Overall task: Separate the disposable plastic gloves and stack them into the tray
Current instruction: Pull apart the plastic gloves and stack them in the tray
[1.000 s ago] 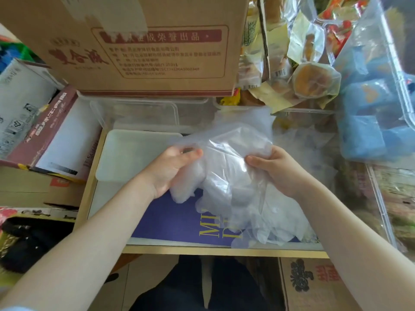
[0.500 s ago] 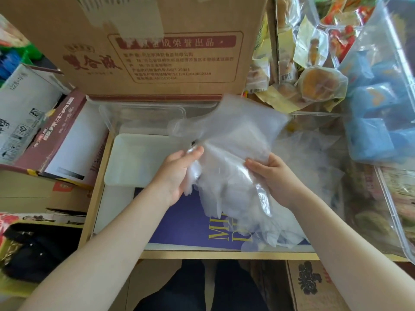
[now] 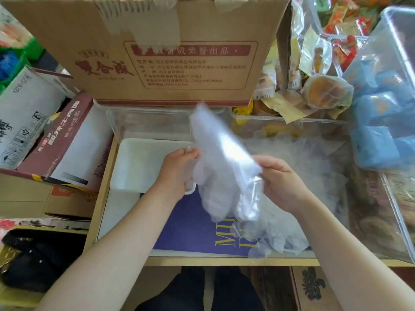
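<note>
My left hand (image 3: pixel 179 167) pinches one edge of the gloves (image 3: pixel 222 167); my right hand (image 3: pixel 278 180) grips the opposite edge. The film looks weightless, limp, clingy: take the cuff edge. Tray (image 3: pixel 139 164) lies beneath my left grip.

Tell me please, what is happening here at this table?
A person is sorting thin plastic gloves. The left hand and the right hand both pinch a bunch of gloves, held up above the table and blurred. More gloves lie in a loose heap below the right hand. The white tray sits to the left, and no glove can be made out in it.
</note>
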